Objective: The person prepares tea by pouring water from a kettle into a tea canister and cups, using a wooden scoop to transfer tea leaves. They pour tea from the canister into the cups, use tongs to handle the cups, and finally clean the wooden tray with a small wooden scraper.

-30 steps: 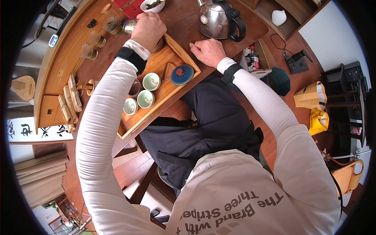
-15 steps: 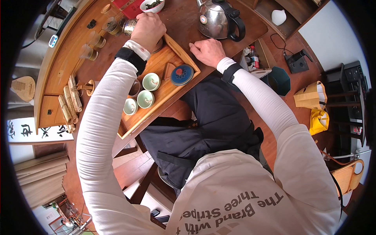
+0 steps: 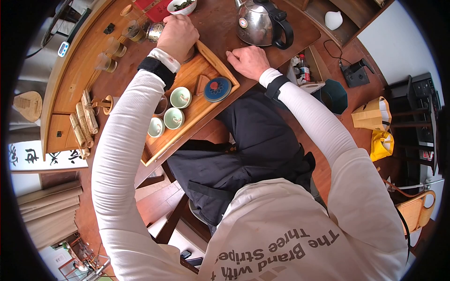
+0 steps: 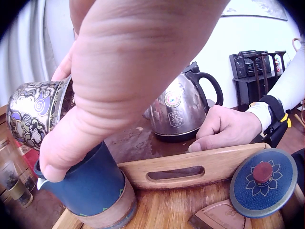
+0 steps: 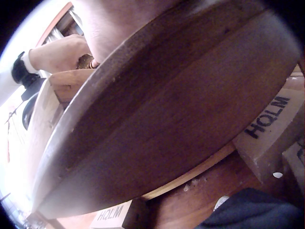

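My left hand (image 3: pixel 179 36) grips a silver cup with a swirled, colourful pattern (image 4: pixel 35 112) by its rim. The cup lies tilted on its side, its mouth toward the hand. Right under it in the left wrist view stands a blue spouted pot (image 4: pixel 90 183) with a brown band, my thumb overlapping its rim. A round blue lid (image 4: pixel 262 186) with a red knob leans at the near corner of the wooden tray (image 3: pixel 187 77). My right hand (image 3: pixel 250 62) rests on the table, fingers loosely curled and holding nothing, beside a steel kettle (image 3: pixel 255 25).
Several pale green cups (image 3: pixel 181 97) sit on the tray near its front edge. Glass cups (image 3: pixel 107 62) line the table's left side, with bamboo rolls (image 3: pixel 80 130) nearer me. A white bowl of tea leaves (image 3: pixel 183 6) and a red box (image 3: pixel 152 8) stand at the back.
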`<action>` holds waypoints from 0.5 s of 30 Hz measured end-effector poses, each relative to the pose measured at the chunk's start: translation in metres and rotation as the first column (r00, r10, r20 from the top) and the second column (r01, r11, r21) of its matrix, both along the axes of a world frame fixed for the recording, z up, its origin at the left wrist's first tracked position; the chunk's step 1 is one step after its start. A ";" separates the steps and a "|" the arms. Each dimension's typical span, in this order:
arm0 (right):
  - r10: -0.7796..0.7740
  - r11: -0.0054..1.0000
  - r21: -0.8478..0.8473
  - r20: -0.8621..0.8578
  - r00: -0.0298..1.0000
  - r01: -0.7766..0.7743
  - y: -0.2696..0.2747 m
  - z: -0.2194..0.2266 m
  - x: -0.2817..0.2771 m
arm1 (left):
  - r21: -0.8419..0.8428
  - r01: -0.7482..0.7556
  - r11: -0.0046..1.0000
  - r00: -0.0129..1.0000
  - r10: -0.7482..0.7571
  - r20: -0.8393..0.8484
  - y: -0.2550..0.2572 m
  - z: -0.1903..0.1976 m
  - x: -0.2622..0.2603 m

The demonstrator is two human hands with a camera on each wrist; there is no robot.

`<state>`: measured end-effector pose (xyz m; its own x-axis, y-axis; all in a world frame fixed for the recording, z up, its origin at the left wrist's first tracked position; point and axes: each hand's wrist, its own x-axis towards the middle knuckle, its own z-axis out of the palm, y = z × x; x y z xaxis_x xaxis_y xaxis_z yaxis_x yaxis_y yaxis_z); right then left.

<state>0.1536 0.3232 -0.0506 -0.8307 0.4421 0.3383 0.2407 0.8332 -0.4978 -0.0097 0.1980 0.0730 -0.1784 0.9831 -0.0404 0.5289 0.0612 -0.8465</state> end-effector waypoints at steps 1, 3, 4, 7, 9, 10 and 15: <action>0.000 1.000 0.000 0.000 1.000 0.000 0.000 0.000 0.000 | -0.006 -0.003 1.000 1.000 0.003 -0.006 0.000 0.000 0.000; -0.002 1.000 -0.005 -0.006 1.000 0.002 0.000 -0.001 0.000 | -0.012 -0.006 1.000 1.000 0.006 -0.013 0.001 -0.002 -0.002; -0.003 1.000 -0.005 -0.006 1.000 0.002 0.000 -0.001 0.000 | -0.015 0.027 1.000 1.000 -0.027 -0.008 0.001 -0.002 -0.004; -0.003 1.000 0.004 -0.010 1.000 0.003 0.000 -0.001 0.000 | -0.015 0.029 0.999 1.000 -0.029 -0.010 0.000 -0.001 -0.002; -0.002 1.000 0.004 -0.016 1.000 0.003 0.000 -0.001 0.000 | -0.013 -0.002 1.000 1.000 0.002 -0.016 0.001 -0.001 0.000; -0.002 1.000 0.004 -0.016 1.000 0.003 0.000 -0.001 0.000 | -0.016 -0.008 1.000 1.000 0.008 -0.020 0.001 0.000 0.001; -0.001 1.000 0.006 -0.015 1.000 0.001 0.001 -0.002 -0.001 | -0.020 -0.014 1.000 0.999 0.013 -0.030 0.000 -0.001 0.001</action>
<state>0.1525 0.3243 -0.0531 -0.8254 0.4405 0.3531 0.2341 0.8362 -0.4959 -0.0090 0.1985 0.0722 -0.1931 0.9797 -0.0546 0.5024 0.0510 -0.8631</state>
